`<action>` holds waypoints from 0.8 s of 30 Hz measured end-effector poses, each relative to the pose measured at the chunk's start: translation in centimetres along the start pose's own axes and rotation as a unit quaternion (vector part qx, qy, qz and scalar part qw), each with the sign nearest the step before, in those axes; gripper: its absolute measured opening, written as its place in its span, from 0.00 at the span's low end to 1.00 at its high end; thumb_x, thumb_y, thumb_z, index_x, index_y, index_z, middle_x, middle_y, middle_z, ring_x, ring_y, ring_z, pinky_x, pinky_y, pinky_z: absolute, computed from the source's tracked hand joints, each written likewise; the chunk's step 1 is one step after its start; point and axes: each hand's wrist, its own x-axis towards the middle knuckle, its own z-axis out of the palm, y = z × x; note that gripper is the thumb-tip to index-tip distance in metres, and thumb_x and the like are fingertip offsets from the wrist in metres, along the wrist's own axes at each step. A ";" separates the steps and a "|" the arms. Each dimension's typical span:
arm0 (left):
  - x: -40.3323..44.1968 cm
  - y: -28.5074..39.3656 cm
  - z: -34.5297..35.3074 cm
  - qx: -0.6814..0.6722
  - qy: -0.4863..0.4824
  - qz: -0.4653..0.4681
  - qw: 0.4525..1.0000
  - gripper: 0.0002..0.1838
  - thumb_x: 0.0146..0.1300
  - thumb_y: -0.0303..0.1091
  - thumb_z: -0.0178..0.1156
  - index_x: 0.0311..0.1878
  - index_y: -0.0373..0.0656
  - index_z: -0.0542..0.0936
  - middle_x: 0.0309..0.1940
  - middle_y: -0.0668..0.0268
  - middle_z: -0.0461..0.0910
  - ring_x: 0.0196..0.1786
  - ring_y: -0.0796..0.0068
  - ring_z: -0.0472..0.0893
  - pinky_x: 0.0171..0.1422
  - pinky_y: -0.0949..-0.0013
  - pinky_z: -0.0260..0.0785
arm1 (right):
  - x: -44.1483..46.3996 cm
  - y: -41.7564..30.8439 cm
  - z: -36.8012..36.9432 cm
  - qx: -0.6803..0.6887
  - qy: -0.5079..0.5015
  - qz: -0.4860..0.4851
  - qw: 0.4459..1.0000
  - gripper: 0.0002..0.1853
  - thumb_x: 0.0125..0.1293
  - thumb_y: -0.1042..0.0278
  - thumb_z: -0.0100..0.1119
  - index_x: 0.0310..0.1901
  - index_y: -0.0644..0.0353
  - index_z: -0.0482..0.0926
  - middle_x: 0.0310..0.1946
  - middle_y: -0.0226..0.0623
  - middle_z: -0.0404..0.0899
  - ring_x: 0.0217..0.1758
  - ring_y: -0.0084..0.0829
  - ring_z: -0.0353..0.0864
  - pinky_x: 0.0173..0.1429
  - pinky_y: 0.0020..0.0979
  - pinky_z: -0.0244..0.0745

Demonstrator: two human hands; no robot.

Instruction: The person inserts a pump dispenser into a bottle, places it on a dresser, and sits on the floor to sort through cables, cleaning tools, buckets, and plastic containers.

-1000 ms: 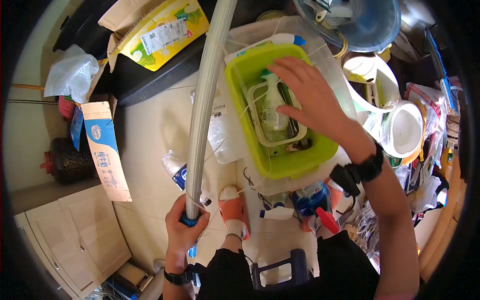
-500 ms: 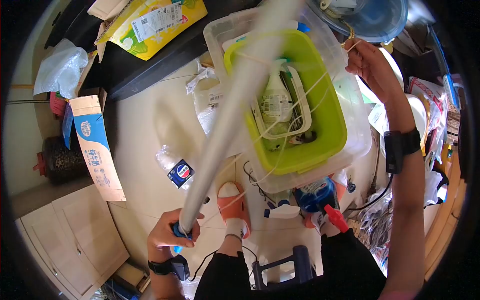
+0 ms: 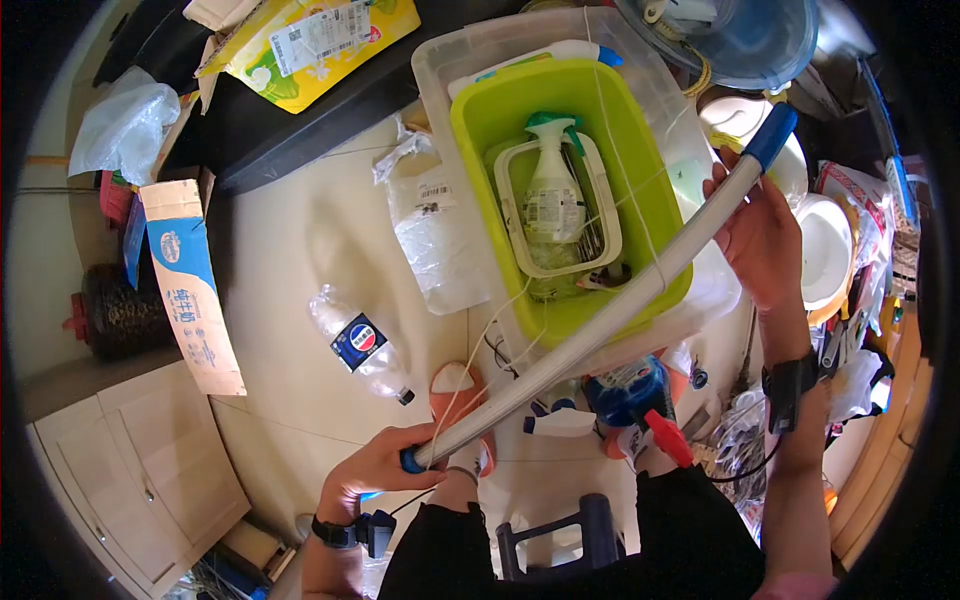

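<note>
A whitish-grey tube [image 3: 590,315] with blue end caps slants across my view. My left hand [image 3: 395,462] grips its lower end, fingers and thumb round the blue cap. Near the upper blue cap, my right hand [image 3: 760,235] holds the tube from behind, with part of the fingers hidden. A thin white string [image 3: 487,330] hangs in loops by my left hand and over the green tub [image 3: 670,250]. In that tub stands a small white basket [image 3: 508,225] holding a spray bottle [image 3: 552,190]. The tub sits inside a clear plastic bin [image 3: 440,65].
On the floor lie a plastic bottle [image 3: 360,345], a clear plastic bag [image 3: 430,240] and a milk carton box [image 3: 195,300]. A blue liquid jug [image 3: 625,390] with a red nozzle stands by my feet. A blue basin [image 3: 765,50] is at upper right.
The tube has swung from steep and raised to a lower slant across the tub. My right hand has left the cord at the upper right and now holds the tube's far end.
</note>
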 end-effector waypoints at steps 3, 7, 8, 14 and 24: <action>0.6 -1.7 0.2 0.027 -0.026 0.027 0.999 0.19 0.57 0.32 0.66 0.52 0.39 0.77 0.33 0.67 0.80 0.38 0.80 0.76 0.46 0.73 0.70 | -0.8 1.2 0.2 -0.080 0.022 0.013 0.996 0.31 0.74 0.47 0.43 0.67 0.65 0.60 0.60 0.50 0.71 0.61 0.43 0.75 0.61 0.41 0.76; 1.3 -1.1 0.1 0.060 -0.076 0.017 0.995 0.21 0.61 0.34 0.64 0.57 0.39 0.75 0.37 0.62 0.82 0.41 0.76 0.79 0.49 0.71 0.70 | -2.2 3.1 2.2 -0.204 0.058 0.070 0.975 0.27 0.73 0.51 0.48 0.63 0.66 0.63 0.54 0.52 0.77 0.55 0.40 0.81 0.55 0.36 0.81; 1.4 -0.7 -0.1 0.060 -0.077 0.017 0.995 0.21 0.61 0.34 0.64 0.57 0.39 0.75 0.37 0.62 0.82 0.41 0.76 0.79 0.49 0.71 0.70 | -2.4 3.1 2.6 -0.225 0.062 0.086 0.969 0.25 0.73 0.52 0.48 0.61 0.66 0.65 0.52 0.53 0.78 0.53 0.40 0.82 0.53 0.34 0.82; 3.8 8.1 -0.9 0.342 0.077 0.139 0.926 0.33 0.55 0.37 0.69 0.64 0.41 0.70 0.56 0.55 0.76 0.57 0.57 0.77 0.61 0.61 0.68 | -4.6 2.9 7.0 -0.316 0.173 0.076 0.930 0.23 0.71 0.48 0.51 0.51 0.62 0.70 0.43 0.49 0.82 0.45 0.36 0.85 0.44 0.30 0.84; 12.5 17.9 5.4 0.333 -0.066 0.260 0.904 0.43 0.51 0.42 0.69 0.71 0.50 0.61 0.48 0.55 0.77 0.44 0.53 0.80 0.46 0.59 0.74 | -7.1 1.3 9.0 -0.396 0.187 -0.032 0.898 0.29 0.60 0.40 0.61 0.44 0.62 0.69 0.35 0.49 0.83 0.37 0.38 0.86 0.33 0.30 0.84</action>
